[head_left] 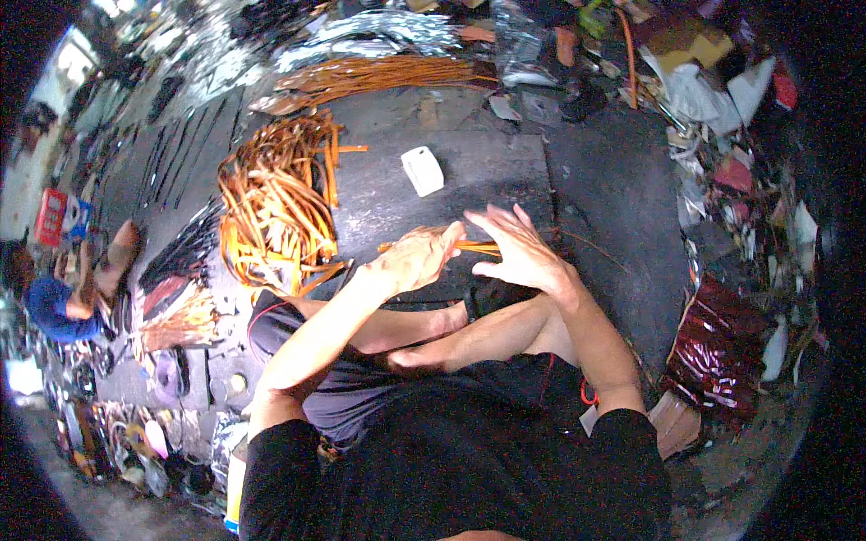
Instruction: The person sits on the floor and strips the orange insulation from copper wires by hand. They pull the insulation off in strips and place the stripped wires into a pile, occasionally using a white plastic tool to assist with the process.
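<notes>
My left hand (413, 257) is closed around a small bundle of thin orange strips (478, 246) that stick out to the right. My right hand (514, 245) has its fingers spread, the palm pressed against the free ends of the strips. Both hands hover above my crossed legs (433, 334) on the dark floor. A large loose heap of the same orange strips (275, 203) lies on the floor to the left of my left hand.
A small white box (422, 169) sits on the dark floor mat (505, 180) beyond my hands. Another long bundle of strips (379, 77) lies farther off. Another person (68, 293) sits at the far left. Scrap and foil piles (731, 180) crowd the right side.
</notes>
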